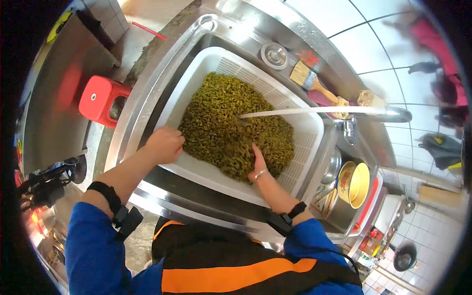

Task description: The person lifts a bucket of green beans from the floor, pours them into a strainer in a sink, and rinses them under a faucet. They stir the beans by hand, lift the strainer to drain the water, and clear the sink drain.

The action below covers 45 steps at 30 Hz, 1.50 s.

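A white plastic basket with slotted sides sits in a steel sink, holding a wide heap of chopped green-brown vegetables. My left hand is closed over the basket's near left rim, its fingertips hidden from me. Deep in the heap is my right hand; its thumb shows, while the other fingers are buried among the pieces. From the tap at the right, a white stream of water runs onto the vegetables, beyond my right hand.
A brush and a round steel lid lie on the sink's back ledge. Yellow enamel basins stand in the right-hand sink bowl. On the floor at left is a red stool. A wok is at far right.
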### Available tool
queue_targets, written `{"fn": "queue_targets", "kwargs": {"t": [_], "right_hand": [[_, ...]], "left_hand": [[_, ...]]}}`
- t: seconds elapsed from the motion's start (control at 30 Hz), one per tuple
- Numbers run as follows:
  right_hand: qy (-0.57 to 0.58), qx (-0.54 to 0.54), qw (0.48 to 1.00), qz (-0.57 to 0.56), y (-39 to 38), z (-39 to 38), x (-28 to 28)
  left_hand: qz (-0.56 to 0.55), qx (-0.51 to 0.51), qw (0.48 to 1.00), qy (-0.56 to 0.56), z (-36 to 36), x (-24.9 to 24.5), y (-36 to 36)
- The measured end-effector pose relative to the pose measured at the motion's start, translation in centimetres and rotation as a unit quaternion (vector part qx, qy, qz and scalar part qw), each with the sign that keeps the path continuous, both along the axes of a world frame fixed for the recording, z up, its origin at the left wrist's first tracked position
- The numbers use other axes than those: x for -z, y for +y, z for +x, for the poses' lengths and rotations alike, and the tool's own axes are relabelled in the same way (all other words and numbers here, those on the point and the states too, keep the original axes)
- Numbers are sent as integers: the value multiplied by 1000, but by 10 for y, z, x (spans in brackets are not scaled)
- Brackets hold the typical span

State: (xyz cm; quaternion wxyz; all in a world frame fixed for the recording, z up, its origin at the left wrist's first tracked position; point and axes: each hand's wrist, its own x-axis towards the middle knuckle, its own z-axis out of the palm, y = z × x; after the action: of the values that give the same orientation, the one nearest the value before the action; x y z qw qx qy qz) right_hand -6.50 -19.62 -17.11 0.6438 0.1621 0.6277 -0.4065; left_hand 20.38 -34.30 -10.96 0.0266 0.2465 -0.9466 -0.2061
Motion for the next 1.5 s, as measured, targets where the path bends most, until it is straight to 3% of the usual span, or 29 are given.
{"fn": "queue_targets", "kwargs": {"t": [0.1, 0.17, 0.2, 0.27, 0.3, 0.4, 0.47, 0.53, 0.63, 0.77, 0.83, 0.97, 1.03, 1.07, 1.13, 1.27, 1.33, 1.47, 1.5], "right_hand": [[58, 41, 997, 17, -29, 14, -6], [-167, 98, 964, -181, -41, 18, -38], [-167, 98, 965, -178, -44, 18, -58], [-129, -20, 971, -202, -49, 15, -101], [-65, -49, 985, -151, -51, 13, -116], [-9, -134, 986, -99, -27, -15, -116], [31, -145, 988, -53, 10, -37, -101], [62, -53, 994, 66, 46, -48, -83], [87, 12, 987, 133, 84, -61, -48], [107, -19, 987, 116, 81, -60, -4], [173, -35, 971, 161, 70, -50, 5], [166, -53, 975, 139, 50, -36, 31], [95, -7, 995, -43, 30, -16, 53], [91, -4, 995, -41, 19, -7, 54], [119, -31, 990, 71, -24, 17, 2], [85, 14, 996, 35, -55, 31, -51], [-54, 56, 984, -161, -56, 26, -67], [-125, 5, 966, -226, -62, -1, -116], [-49, -36, 976, -209, -58, -12, -123]], "left_hand": [[7, 5, 1000, -15, -2, -2, 2], [14, -5, 999, -34, -2, -4, 1], [18, -5, 999, -34, -2, -4, 0], [22, -2, 999, -32, -2, -4, 2], [12, 5, 1000, -23, -2, -3, 1], [-4, 18, 999, -34, -3, -9, 1], [-9, 18, 998, -54, -4, -10, -1], [-9, 22, 998, -52, -2, -7, 0], [-4, 13, 998, -69, -4, -8, 1], [-6, 6, 1000, -30, -2, 0, 0], [3, 10, 1000, -19, -2, -1, 0], [14, 14, 1000, -21, -3, -6, -1], [19, 22, 998, -58, -4, -9, -2], [21, 24, 998, -62, -4, -8, -2], [12, 11, 999, -30, -3, -4, -1], [17, 19, 1000, -17, -3, -4, -1], [10, 2, 999, -37, -4, -2, 0], [4, 9, 999, -44, -3, -4, 0], [3, 8, 999, -42, -3, -4, 0]]}}
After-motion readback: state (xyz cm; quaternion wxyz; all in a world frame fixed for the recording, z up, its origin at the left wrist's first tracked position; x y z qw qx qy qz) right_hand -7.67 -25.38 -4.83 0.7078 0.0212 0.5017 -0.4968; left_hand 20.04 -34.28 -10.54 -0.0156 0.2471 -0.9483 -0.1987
